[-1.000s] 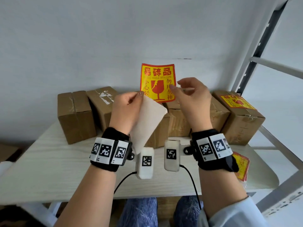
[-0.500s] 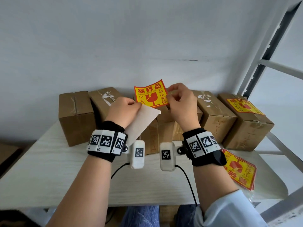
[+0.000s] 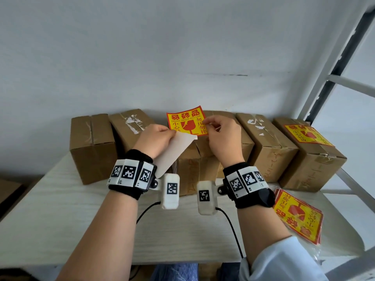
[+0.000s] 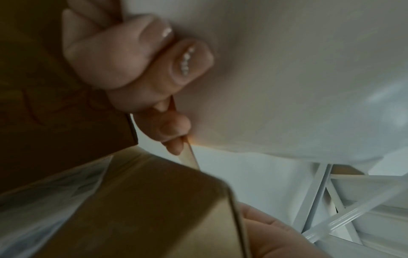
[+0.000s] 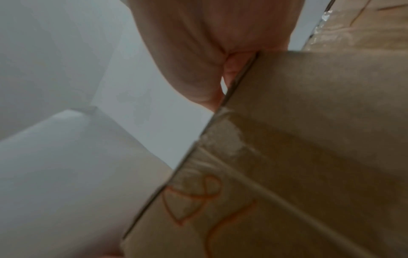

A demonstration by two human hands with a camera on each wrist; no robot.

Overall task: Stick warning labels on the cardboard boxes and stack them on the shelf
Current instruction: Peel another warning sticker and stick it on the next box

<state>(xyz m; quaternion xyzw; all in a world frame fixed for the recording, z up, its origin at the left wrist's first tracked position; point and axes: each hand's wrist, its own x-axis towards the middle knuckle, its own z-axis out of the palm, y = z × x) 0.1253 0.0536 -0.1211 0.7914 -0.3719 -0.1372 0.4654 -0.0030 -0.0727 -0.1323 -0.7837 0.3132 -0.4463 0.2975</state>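
I hold the fragile label (image 3: 187, 123) above the middle cardboard box (image 3: 205, 159) — right hand (image 3: 221, 136) pinching its edge, left hand (image 3: 155, 139) pinching the peeled backing paper (image 3: 175, 153) just beside it.

1. Bare left hand (image 3: 155, 139), nails polished, one set with a line of small gems.
2. Black wristbands on both wrists, ringed with white blocks bearing black square codes.
3. White camera pod (image 3: 170, 191) on left wrist, another (image 3: 206, 197) on right; a thin black cable from each.
4. Right hand (image 3: 221, 136) bare; pale blue sleeve (image 3: 282, 260) on that forearm.
5. Blue jeans (image 3: 178, 272) below.
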